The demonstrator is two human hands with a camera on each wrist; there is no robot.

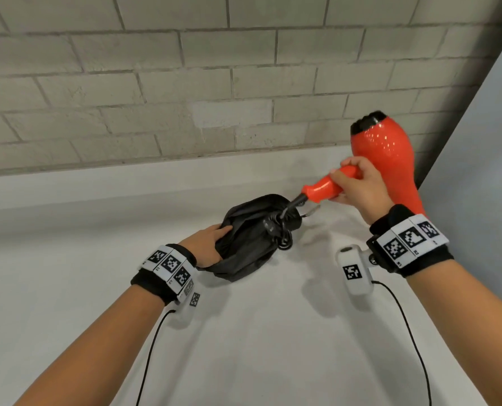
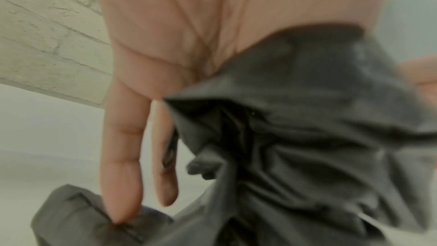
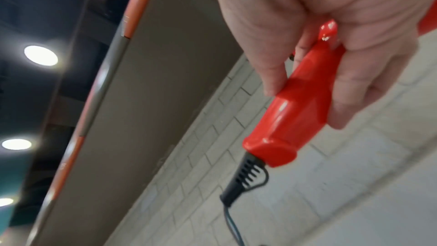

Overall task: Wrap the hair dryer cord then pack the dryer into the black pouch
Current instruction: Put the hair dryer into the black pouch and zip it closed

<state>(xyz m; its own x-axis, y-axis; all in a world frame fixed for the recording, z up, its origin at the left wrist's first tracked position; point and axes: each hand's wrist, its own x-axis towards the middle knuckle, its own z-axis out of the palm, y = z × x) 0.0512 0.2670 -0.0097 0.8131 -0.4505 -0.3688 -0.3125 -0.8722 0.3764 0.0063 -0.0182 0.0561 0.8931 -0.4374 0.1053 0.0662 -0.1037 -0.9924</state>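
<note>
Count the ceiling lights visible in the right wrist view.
3, all at that view's left edge: one upper left, one mid-left, one cut off lower left. The panel may hide more.

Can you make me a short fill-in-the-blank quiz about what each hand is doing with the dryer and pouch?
1. The right hand has its grip on the red hair dryer by its ____.
2. The left hand holds open the ____ pouch.
3. The bundled cord sits at the pouch's ____.

Missing words: handle; black; opening
</note>
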